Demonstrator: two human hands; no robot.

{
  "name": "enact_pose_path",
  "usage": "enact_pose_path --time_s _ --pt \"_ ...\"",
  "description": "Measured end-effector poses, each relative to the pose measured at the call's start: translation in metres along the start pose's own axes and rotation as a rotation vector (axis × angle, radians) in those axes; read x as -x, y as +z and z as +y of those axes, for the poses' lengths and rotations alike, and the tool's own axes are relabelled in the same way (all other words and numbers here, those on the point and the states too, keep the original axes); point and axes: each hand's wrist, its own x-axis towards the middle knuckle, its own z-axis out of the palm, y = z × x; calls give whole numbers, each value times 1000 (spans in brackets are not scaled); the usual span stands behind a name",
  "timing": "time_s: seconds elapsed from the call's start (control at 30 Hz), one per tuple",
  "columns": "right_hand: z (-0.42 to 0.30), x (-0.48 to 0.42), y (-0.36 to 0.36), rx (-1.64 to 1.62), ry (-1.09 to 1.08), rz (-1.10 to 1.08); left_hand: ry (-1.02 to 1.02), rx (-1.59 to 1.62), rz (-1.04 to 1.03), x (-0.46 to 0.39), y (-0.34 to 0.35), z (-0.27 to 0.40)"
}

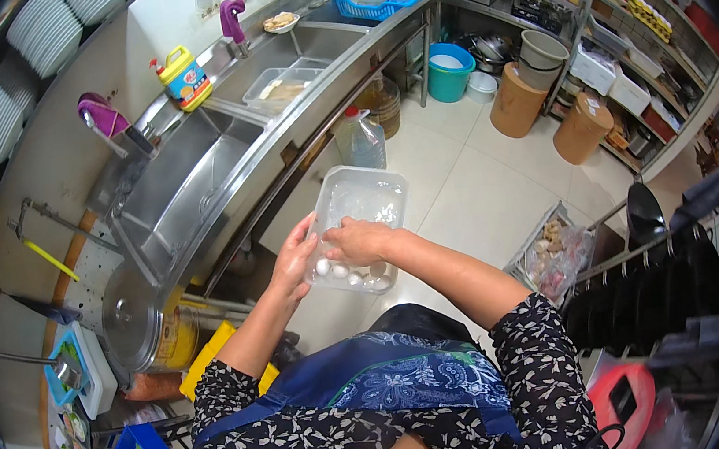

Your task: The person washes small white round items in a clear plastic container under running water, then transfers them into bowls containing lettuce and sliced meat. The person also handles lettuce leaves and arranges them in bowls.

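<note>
My left hand [291,259] grips the left side of a clear plastic container [362,191], held tilted over the floor before me. My right hand [362,244] reaches inside it with bent fingers; whether the fingers hold anything cannot be seen. Several small white round items [354,278], perhaps eggs or balls, lie along the container's near end, below my right hand. The bottom looks wet and shiny. To the upper left, a steel sink basin [195,183] has a purple cloth [102,114] over its tap. Another clear plastic tub [284,90] with pale pieces sits in the farther basin.
A yellow detergent jug [184,78] stands behind the sinks. On the floor are a red-capped plastic jug [359,138], a teal bucket [450,74] and brown drums [518,100]. A crate [523,259] with bagged items stands right, a lidded steel pot [130,317] left.
</note>
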Motion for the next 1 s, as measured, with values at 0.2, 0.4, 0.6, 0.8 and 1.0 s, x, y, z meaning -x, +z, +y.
enact_pose_path --time_s 0.2,0.4,0.6,0.8,1.0 --pt "95 -79 -73 106 -212 -123 91 251 -67 -145 23 -6" --pt "189 -138 -156 54 -353 3 64 303 -72 -272 68 32" --pt "265 -208 -259 27 -249 207 63 284 -113 -402 104 55" --pt "329 -316 -341 -52 -260 334 6 258 -25 -488 123 87" --pt "360 -406 -407 104 -128 412 55 199 76 -571 104 129"
